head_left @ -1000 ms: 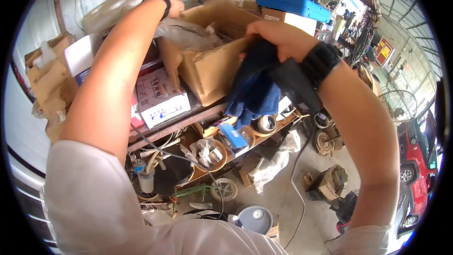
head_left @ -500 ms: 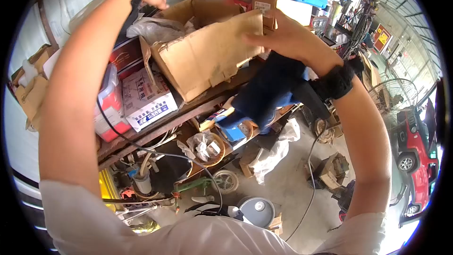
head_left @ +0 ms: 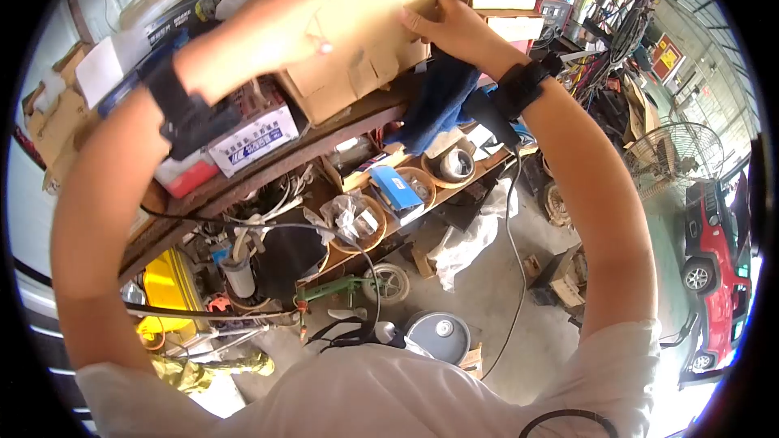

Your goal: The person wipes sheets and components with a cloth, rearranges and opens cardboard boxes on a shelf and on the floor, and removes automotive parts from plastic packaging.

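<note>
A worn, open-topped cardboard box (head_left: 369, 36) sits tilted on the shelf in front of me. My right hand (head_left: 454, 26) grips its right edge, with the thumb on the front panel and the other fingers largely hidden behind. Across the upper left part of the panel reaches my left hand (head_left: 272, 32), slightly blurred, its fingers stretched out and the thumb apart. Whether it presses on the cardboard I cannot tell. A dark blue cloth (head_left: 442, 101) hangs below my right hand, over the shelf edge.
A white printed carton (head_left: 256, 142) stands left of the box on the shelf (head_left: 349, 118). Below are baskets of parts, a blue box (head_left: 396, 188) and a green-framed wheeled item (head_left: 349, 290). A black cable (head_left: 519, 255) hangs down. A fan (head_left: 673, 158) and red car (head_left: 718, 276) are right.
My left hand has come down and right, from above the box's far side to its front panel. My right hand keeps hold of the right edge. The view has shifted.
</note>
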Demonstrator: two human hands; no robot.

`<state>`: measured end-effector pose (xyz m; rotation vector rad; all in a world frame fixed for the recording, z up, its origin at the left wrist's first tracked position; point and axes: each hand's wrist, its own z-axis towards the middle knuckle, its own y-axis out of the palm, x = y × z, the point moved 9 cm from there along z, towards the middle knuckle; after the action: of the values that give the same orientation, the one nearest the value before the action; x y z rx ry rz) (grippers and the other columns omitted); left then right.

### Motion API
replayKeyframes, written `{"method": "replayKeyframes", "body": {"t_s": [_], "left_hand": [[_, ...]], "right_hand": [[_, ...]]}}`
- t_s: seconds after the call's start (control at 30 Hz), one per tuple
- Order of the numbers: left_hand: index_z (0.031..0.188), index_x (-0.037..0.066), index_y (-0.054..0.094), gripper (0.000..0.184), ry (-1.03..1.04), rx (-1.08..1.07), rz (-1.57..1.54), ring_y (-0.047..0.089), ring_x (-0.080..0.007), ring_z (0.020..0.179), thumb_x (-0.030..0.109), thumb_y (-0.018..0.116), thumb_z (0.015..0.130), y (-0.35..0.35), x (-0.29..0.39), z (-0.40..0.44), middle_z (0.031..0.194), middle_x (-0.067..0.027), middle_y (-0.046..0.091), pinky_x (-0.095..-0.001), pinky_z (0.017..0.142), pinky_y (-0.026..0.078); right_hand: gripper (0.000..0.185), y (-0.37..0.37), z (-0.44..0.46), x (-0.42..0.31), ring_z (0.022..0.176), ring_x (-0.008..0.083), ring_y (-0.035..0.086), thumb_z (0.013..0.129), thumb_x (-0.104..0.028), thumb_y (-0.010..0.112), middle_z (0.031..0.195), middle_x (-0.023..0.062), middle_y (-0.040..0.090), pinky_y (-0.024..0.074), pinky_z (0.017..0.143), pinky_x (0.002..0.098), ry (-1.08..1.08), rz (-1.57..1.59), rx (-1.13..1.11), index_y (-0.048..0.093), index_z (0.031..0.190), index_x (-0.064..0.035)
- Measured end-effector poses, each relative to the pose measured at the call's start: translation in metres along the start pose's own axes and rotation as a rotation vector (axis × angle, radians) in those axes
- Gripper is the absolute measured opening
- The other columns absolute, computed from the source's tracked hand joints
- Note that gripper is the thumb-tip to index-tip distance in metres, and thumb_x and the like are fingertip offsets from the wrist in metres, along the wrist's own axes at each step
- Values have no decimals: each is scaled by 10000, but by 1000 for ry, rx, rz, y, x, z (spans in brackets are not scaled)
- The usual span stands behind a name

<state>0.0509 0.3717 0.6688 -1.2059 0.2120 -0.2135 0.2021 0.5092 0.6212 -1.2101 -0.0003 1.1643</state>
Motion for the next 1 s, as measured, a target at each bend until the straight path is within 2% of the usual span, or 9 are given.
{"method": "replayKeyframes", "body": {"t_s": [0.17,0.3,0.33,0.37,0.47,0.6,0.63,0.73,1.0], "left_hand": [[1373,-33,396,770,-30,-270,28,525,-363,1182,145,780,730,-16,-7,14,1241,-263,539,-377,1013,410],[1203,-1,534,615,243,-11,67,598,-379,1019,167,810,680,-7,10,8,1078,-201,628,-436,863,482],[1387,-21,392,754,100,-60,120,550,-351,1145,126,762,747,-2,3,3,1277,-253,526,-381,1011,420],[1373,-17,408,714,1,-115,-7,582,-334,1087,97,746,755,-2,1,0,1234,-241,555,-382,975,446],[1296,6,468,583,-98,-200,-173,634,-284,965,37,712,768,-2,-7,2,1121,-201,613,-381,870,494],[1180,38,511,440,15,-154,-249,642,-257,945,19,692,779,-4,-2,3,1048,-161,631,-389,823,503],[1162,49,506,405,-95,-187,-275,637,-274,964,65,685,800,-15,16,-3,1061,-172,632,-405,851,488],[1182,37,495,421,244,157,13,626,-322,980,146,686,823,-18,39,9,1070,-182,631,-419,866,479],[1299,-23,454,629,113,226,56,564,-411,1079,228,730,793,-2,26,36,1144,-280,581,-433,913,447]], "right_hand": [[727,4,-13,-32,714,174,642,834,-590,641,881,135,663,515,713,291,65,78,-138,598,1030,109],[665,9,-18,-23,735,178,648,817,-538,676,889,132,675,509,744,313,97,-16,-349,621,1026,90],[616,10,-26,-16,741,195,652,809,-489,698,887,134,680,509,755,323,104,-57,-406,628,1024,84],[569,12,-35,-8,747,211,655,800,-440,720,885,136,685,508,765,332,114,-95,-461,635,1023,77],[362,4,-36,30,779,312,662,756,-231,688,869,173,689,515,757,360,-116,-598,-365,659,1011,25],[324,1,-37,41,971,400,624,705,-132,625,1001,231,659,512,846,444,8,-431,-69,676,998,-4],[309,8,-41,32,965,399,626,713,-131,624,992,229,661,511,850,444,14,-431,-70,676,989,-2],[278,22,-39,29,957,401,626,732,-129,617,977,231,662,510,850,443,16,-440,-51,678,970,-1],[185,20,-19,53,922,399,633,763,-115,587,934,224,669,511,829,444,43,-386,123,686,876,-8]]}}
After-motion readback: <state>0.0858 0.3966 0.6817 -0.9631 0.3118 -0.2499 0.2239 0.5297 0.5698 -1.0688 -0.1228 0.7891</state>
